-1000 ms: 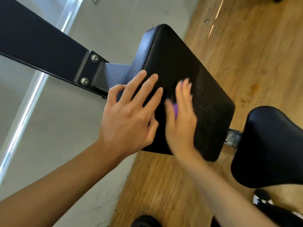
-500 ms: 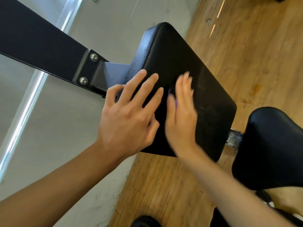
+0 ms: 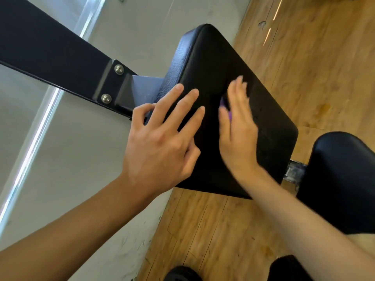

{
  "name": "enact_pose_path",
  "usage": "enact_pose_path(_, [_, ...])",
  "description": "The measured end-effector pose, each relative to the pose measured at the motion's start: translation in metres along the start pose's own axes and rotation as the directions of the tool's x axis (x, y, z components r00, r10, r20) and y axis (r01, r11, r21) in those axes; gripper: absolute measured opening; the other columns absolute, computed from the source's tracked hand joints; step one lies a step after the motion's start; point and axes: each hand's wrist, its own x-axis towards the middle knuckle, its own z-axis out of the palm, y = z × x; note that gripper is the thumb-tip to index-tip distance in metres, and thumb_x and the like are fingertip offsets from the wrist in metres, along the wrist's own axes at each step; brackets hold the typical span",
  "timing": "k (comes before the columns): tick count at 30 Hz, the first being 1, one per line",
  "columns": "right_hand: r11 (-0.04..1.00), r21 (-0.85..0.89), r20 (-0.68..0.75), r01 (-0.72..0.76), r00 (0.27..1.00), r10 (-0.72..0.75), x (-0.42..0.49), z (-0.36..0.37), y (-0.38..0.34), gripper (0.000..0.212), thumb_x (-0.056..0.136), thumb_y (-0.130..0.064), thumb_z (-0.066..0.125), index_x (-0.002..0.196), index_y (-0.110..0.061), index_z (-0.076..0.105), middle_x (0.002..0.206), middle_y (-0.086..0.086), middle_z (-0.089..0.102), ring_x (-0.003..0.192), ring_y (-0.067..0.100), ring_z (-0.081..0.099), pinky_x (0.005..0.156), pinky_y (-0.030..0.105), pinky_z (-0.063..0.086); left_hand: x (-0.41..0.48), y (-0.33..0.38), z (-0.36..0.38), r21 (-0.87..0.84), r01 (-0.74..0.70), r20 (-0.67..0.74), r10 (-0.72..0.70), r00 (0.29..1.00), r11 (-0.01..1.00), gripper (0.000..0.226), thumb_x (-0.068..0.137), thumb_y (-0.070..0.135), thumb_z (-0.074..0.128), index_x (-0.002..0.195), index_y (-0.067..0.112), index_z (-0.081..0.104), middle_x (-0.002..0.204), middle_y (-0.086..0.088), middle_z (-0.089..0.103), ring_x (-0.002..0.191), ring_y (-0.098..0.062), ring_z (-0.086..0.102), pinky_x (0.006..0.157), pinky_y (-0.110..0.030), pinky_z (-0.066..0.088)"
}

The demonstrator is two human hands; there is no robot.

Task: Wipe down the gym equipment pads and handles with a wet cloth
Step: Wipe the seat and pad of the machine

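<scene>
Purple cloth (image 3: 224, 105) peeks from under the straight, blurred fingers of my right hand (image 3: 239, 134), pressed flat on the pebbled black pad (image 3: 215, 63) — my left hand (image 3: 160, 147) lies beside it, fingers spread wide. A bolted dark steel beam (image 3: 50, 51) runs off left; a smooth rounded seat pad (image 3: 341, 179) sits right, over the plank floor (image 3: 314, 57).

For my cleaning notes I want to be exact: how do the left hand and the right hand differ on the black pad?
The left hand spreads its fingers; the right hand keeps them together. The left hand shows no cloth, while the right hand presses a purple cloth, mostly hidden. The left hand looks sharp; the right hand is blurred. Both lie flat on the black pad.
</scene>
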Motion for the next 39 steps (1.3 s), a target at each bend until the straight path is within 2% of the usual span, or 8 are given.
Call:
enact_pose_path(6, [0.961, 0.148, -0.122, -0.232, 0.96, 0.251, -0.026, 0.013, -0.008, 0.052, 0.111, -0.03, 0.037, 0.158, -0.012, 0.026, 0.166, 0.003, 0.026, 0.156, 0.012, 0.018, 0.128, 0.031, 0.012, -0.002, 0.0, 0.001, 0.014, -0.002, 0.0, 0.002, 1.0, 1.0, 0.048, 0.098, 0.03, 0.052, 0.142, 0.016, 0.062, 0.158, -0.009, 0.049, 0.15, -0.03, 0.036, 0.104, -0.052, 0.039])
enact_pose_path(10, [0.978, 0.09, 0.013, -0.187, 0.982, 0.186, -0.131, 0.014, -0.028, 0.055, 0.111, -0.039, 0.031, 0.162, -0.025, 0.013, 0.17, -0.01, 0.013, 0.157, 0.013, 0.013, 0.128, 0.036, 0.013, -0.003, 0.001, 0.001, 0.026, -0.01, 0.018, 0.01, 1.0, 1.0, 0.049, 0.099, 0.031, 0.051, 0.144, 0.015, 0.061, 0.159, -0.01, 0.047, 0.15, -0.031, 0.034, 0.103, -0.053, 0.039])
enact_pose_path(18, [0.932, 0.116, -0.182, -0.343, 0.915, 0.36, 0.079, -0.002, 0.02, 0.05, 0.111, -0.03, 0.035, 0.154, -0.006, 0.04, 0.162, 0.009, 0.037, 0.153, 0.017, 0.026, 0.127, 0.039, 0.019, -0.001, 0.001, 0.002, 0.027, -0.033, 0.017, 0.033, 0.999, 0.999, 0.048, 0.099, 0.029, 0.051, 0.144, 0.014, 0.061, 0.159, -0.011, 0.047, 0.15, -0.031, 0.031, 0.102, -0.055, 0.04])
enact_pose_path(22, [0.938, 0.177, -0.166, -0.297, 0.931, 0.326, -0.021, 0.014, -0.01, 0.051, 0.111, -0.029, 0.036, 0.159, -0.011, 0.028, 0.167, 0.004, 0.027, 0.156, 0.012, 0.017, 0.128, 0.029, 0.011, -0.004, 0.0, 0.002, 0.03, -0.024, 0.027, 0.023, 0.999, 0.999, 0.048, 0.1, 0.03, 0.05, 0.145, 0.014, 0.06, 0.16, -0.012, 0.045, 0.15, -0.031, 0.03, 0.102, -0.056, 0.04])
enact_pose_path(26, [0.954, 0.153, 0.03, -0.258, 0.966, 0.256, -0.124, 0.015, -0.034, 0.059, 0.11, -0.029, 0.036, 0.162, -0.031, 0.008, 0.17, -0.012, 0.01, 0.157, 0.01, 0.009, 0.128, 0.038, 0.012, -0.003, 0.001, 0.001, 0.02, -0.03, 0.049, 0.029, 0.998, 0.999, 0.048, 0.102, 0.031, 0.047, 0.146, 0.014, 0.059, 0.161, -0.013, 0.044, 0.151, -0.032, 0.029, 0.097, -0.055, 0.041])
enact_pose_path(30, [0.937, 0.17, -0.123, -0.304, 0.937, 0.327, -0.014, 0.01, -0.011, 0.05, 0.111, -0.019, 0.038, 0.157, -0.005, 0.027, 0.167, 0.009, 0.024, 0.156, 0.014, 0.014, 0.127, 0.025, 0.008, -0.001, 0.001, 0.0, 0.027, -0.03, 0.047, 0.029, 0.998, 0.999, 0.049, 0.102, 0.031, 0.049, 0.146, 0.013, 0.058, 0.161, -0.014, 0.044, 0.15, -0.033, 0.029, 0.092, -0.053, 0.04])
enact_pose_path(34, [0.922, 0.183, -0.182, -0.34, 0.91, 0.372, 0.058, 0.004, 0.014, 0.05, 0.111, -0.026, 0.036, 0.156, -0.006, 0.033, 0.166, 0.01, 0.028, 0.154, 0.015, 0.019, 0.128, 0.036, 0.016, 0.001, 0.001, 0.0, 0.031, -0.042, 0.055, 0.041, 0.998, 0.999, 0.049, 0.102, 0.03, 0.048, 0.146, 0.012, 0.058, 0.16, -0.015, 0.044, 0.15, -0.035, 0.029, 0.089, -0.054, 0.041])
enact_pose_path(39, [0.912, 0.219, -0.126, -0.347, 0.917, 0.379, -0.073, 0.019, -0.032, 0.052, 0.111, -0.023, 0.039, 0.16, -0.011, 0.025, 0.168, 0.001, 0.022, 0.156, 0.008, 0.013, 0.128, 0.03, 0.012, -0.003, 0.002, 0.002, 0.045, -0.039, 0.049, 0.037, 0.998, 0.998, 0.048, 0.104, 0.031, 0.047, 0.146, 0.012, 0.057, 0.161, -0.015, 0.043, 0.15, -0.036, 0.03, 0.09, -0.055, 0.041])
